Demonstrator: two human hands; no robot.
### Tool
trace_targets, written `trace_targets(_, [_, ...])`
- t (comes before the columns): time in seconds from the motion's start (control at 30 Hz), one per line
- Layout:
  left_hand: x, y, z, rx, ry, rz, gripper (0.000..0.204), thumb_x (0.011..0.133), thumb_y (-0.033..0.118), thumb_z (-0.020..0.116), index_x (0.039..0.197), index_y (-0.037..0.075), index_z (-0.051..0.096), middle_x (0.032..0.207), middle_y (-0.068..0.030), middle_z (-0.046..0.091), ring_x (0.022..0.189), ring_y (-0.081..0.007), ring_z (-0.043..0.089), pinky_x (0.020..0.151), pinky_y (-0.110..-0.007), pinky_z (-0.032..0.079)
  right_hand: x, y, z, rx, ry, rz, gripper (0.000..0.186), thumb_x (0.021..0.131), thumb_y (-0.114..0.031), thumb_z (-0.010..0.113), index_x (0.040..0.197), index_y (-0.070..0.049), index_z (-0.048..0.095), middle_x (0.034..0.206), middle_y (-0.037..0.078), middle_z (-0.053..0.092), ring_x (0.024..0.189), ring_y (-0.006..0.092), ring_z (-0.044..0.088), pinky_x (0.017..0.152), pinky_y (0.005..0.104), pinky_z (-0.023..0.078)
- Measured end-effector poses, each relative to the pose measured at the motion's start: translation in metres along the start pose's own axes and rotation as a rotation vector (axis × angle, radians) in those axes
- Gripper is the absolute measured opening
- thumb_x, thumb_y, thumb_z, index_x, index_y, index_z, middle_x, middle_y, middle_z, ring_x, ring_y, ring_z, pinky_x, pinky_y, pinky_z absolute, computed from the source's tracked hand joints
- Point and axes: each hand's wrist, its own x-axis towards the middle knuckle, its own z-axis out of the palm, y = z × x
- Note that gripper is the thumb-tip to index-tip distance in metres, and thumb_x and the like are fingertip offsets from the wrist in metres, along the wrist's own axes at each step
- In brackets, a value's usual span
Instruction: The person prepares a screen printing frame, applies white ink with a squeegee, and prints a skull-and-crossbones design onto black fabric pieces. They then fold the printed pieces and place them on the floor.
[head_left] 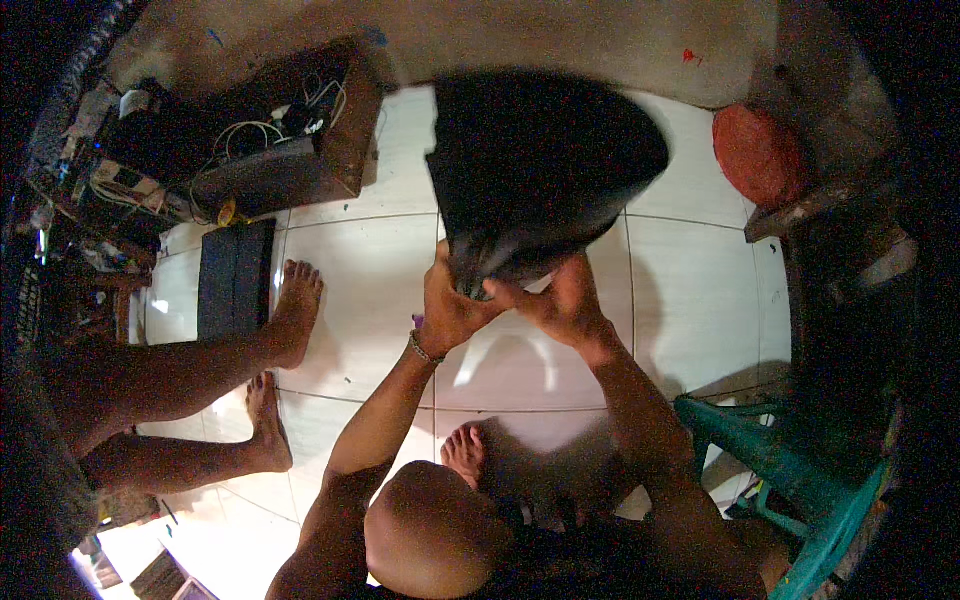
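Note:
A large black, soft-looking piece, perhaps cloth or a bag [540, 165], spreads out in front of me above the tiled floor. Its far and right edges are rounded and slightly blurred; the left edge is straighter and uneven. My left hand [460, 305], with a bracelet at the wrist, is closed on its bunched near end. Close beside it, my right hand [562, 308] grips the same near edge, thumb toward the left hand. Some of the fingers are hidden beneath the black material.
Another person's bare legs [190, 380] reach in from the left, beside a flat black slab [236, 275]. A wooden box with cables [290, 165] stands at far left. A red rounded object [758, 155] lies far right; a green plastic stool or chair [770, 470] stands near right.

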Motion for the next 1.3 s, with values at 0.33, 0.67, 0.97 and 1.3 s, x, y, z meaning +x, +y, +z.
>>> trace_targets(0.33, [-0.013,-0.069,0.060,-0.118,0.052,-0.181,0.080,0.065,0.025,0.093,0.128,0.003,0.048,0.118,-0.0147,0.064,0.113,-0.0271,0.062,0.098,-0.039,0.050,0.021,-0.086,-0.068,-0.625,-0.140,-0.337,0.108,0.078,-0.057,0.074,0.153,0.001,0.023,0.158,0.024,0.028,0.147,0.0403,0.025,0.120,0.0462,0.020])
trace_targets(0.67, [0.008,-0.052,0.056,0.004,0.044,-0.089,0.091,0.065,0.022,0.093,0.134,0.001,0.036,0.125,-0.0169,0.057,0.116,-0.0309,0.059,0.102,-0.041,0.047,0.072,-0.081,-0.016,-1.066,-0.340,-0.117,0.108,0.086,-0.067,0.058,0.151,0.009,0.018,0.154,0.033,0.028,0.144,0.0469,0.028,0.118,0.0554,0.020])
trace_targets(0.97, [0.013,-0.040,0.063,-0.541,-0.017,-0.304,0.079,0.073,0.028,0.083,0.134,0.003,0.038,0.126,-0.0141,0.053,0.115,-0.0284,0.058,0.101,-0.041,0.047,0.073,-0.070,-0.014,-1.110,-0.345,-0.136,0.094,0.085,-0.054,0.068,0.149,0.002,0.029,0.143,0.031,0.044,0.134,0.0462,0.042,0.109,0.0581,0.035])
trace_targets(1.3, [0.002,-0.057,0.049,-0.673,-0.179,-0.474,0.102,0.075,0.050,0.080,0.150,0.008,0.024,0.136,-0.0105,0.052,0.126,-0.0288,0.052,0.107,-0.044,0.044,0.107,-0.074,-0.052,-1.160,-0.738,-0.084,0.018,0.073,-0.005,0.070,0.087,0.006,0.070,0.076,0.025,0.065,0.078,0.0352,0.069,0.074,0.0435,0.052])
